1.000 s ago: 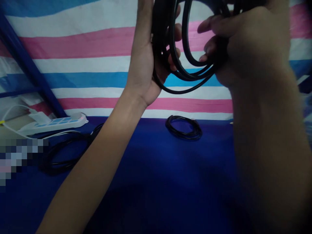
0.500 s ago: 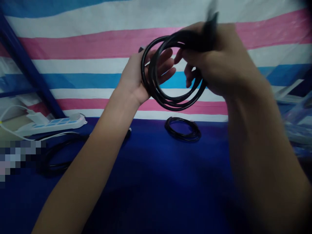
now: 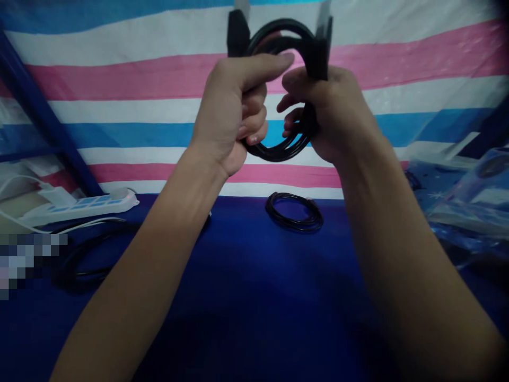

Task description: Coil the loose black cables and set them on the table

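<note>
Found at 12 o'clock, raised above the counter (image 3: 258, 297): black cable coil (image 3: 278, 155), suspended between 2 hands. Left hand (image 3: 226, 106): grip closed, fingers curled around the 9 o'clock side, thumb extended toward 3 o'clock. Right hand (image 3: 338, 106): grip closed more loosely on the 3 o'clock side, fingertips partly apart. Noted at 11 and 1 o'clock of the coil: 2 dark block-like ends (image 3: 237, 34), tips blurred, type not determinable. Judged by look: light, springy rather than limp, smooth and slightly slippery, apt to spread if released on 1 side. Best held across all strands at 3 and 9 o'clock, without bending near the ends. Located below, near 6 o'clock of the held coil: 2nd black coil (image 3: 274, 213), lying flat. Present at 9 o'clock: white power strip (image 3: 129, 202).
</note>
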`<state>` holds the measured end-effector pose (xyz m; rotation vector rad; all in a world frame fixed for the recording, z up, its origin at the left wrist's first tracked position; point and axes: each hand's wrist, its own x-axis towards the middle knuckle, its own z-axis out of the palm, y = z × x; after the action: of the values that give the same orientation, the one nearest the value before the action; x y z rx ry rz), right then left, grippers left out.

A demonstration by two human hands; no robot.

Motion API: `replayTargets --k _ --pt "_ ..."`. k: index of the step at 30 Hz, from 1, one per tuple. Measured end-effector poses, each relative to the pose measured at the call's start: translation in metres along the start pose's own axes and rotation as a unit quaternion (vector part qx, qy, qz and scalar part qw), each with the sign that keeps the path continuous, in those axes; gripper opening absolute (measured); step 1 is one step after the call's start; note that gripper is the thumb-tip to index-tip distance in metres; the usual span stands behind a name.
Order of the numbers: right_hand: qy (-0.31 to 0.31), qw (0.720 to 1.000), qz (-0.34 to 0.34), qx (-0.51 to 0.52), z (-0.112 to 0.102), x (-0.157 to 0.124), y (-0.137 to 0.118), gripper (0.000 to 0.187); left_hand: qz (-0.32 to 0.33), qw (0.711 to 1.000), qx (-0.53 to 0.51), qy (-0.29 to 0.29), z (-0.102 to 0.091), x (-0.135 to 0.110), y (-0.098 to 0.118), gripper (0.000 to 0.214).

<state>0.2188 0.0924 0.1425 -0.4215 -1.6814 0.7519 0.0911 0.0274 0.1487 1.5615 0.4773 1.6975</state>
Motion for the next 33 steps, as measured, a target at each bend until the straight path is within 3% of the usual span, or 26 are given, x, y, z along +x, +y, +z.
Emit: replayTargets --k 3,6,8,10,15,17,19,22,25,29,33 --pt "-0.016 0.988 0.077 0.136 0.011 0.0 -0.005 0.013 0.045 0.995 -0.035 0.077 -0.005 0.005 -0.008 0.042" --pt "0.037 0.989 0.057 0.132 0.022 0.0 -0.012 0.018 0.036 0.99 -0.07 0.114 -0.012 0.01 -0.011 0.034" --pt "0.077 0.994 0.012 0.072 0.025 -0.002 -0.016 0.019 -0.003 0.993 -0.084 0.08 -0.016 0.011 -0.009 0.026" --pt "0.073 0.997 -0.021 0.029 0.023 -0.004 -0.019 0.02 -0.033 0.995 -0.092 0.015 -0.018 0.009 -0.004 0.021" --pt "-0.065 0.995 -0.045 0.058 0.006 -0.009 -0.024 0.022 -0.029 0.997 -0.04 -0.061 -0.013 0.002 0.004 0.042" --pt "-0.068 0.997 -0.03 0.036 0.0 -0.008 -0.025 0.025 -0.026 0.996 -0.041 -0.079 -0.012 0.004 0.001 0.038" --pt "-0.03 0.999 0.035 0.013 -0.006 -0.006 -0.021 0.02 -0.036 0.995 -0.062 -0.07 -0.013 0.008 -0.009 0.027" --pt "-0.008 0.977 0.213 -0.011 -0.022 -0.01 0.001 0.015 -0.133 0.99 -0.05 -0.024 -0.016 0.012 -0.04 0.036" --pt "-0.092 0.928 0.351 -0.087 -0.047 -0.026 0.041 0.018 -0.261 0.965 0.017 0.005 -0.015 0.009 -0.09 0.043" --pt "-0.095 0.892 0.401 -0.186 -0.078 -0.05 0.093 0.015 -0.302 0.948 0.098 -0.015 -0.003 0.003 -0.158 0.023" --pt "-0.094 0.873 0.388 -0.28 -0.089 -0.058 0.128 0.03 -0.279 0.938 0.203 -0.016 -0.003 0.008 -0.197 0.025"
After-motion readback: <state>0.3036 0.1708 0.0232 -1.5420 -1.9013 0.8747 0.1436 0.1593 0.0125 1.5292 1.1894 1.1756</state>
